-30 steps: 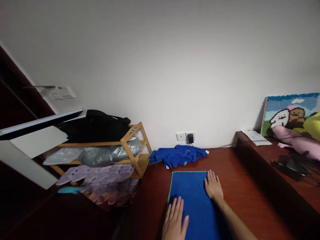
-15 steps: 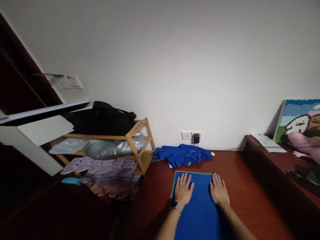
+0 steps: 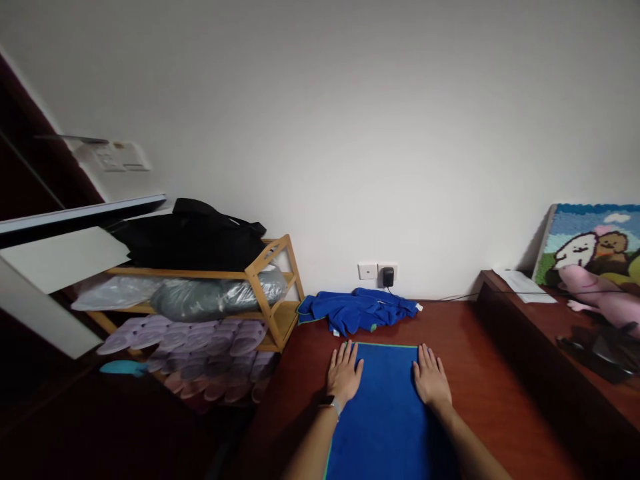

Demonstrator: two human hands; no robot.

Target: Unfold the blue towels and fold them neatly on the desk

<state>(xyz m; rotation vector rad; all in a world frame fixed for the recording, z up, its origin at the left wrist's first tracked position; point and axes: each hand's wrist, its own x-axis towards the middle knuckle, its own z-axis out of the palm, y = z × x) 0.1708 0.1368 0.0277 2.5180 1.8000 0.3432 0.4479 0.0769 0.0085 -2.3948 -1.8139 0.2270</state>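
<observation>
A blue cloth point(image 3: 383, 407) with a green edge lies flat on the reddish-brown table point(image 3: 500, 393). My left hand point(image 3: 344, 373) rests palm down over its left edge near the far corner, fingers spread, a watch on the wrist. On the opposite edge, my right hand point(image 3: 432, 379) lies flat near the far right corner, its fingers stretched out. Neither hand grips anything. Beyond them, a crumpled heap of blue cloth point(image 3: 357, 310) with white tags lies against the wall.
Left of the table stands a wooden rack point(image 3: 270, 293) with a black bag point(image 3: 195, 237), plastic-wrapped items and lilac slippers. A black plug point(image 3: 388, 277) sits in the wall socket. On the right, a raised ledge point(image 3: 520, 320) holds papers, a pink plush toy point(image 3: 600, 293) and a picture.
My left hand has moved left across the cloth, onto its left edge. My right hand stays at the right edge. The view has shifted slightly to the right.
</observation>
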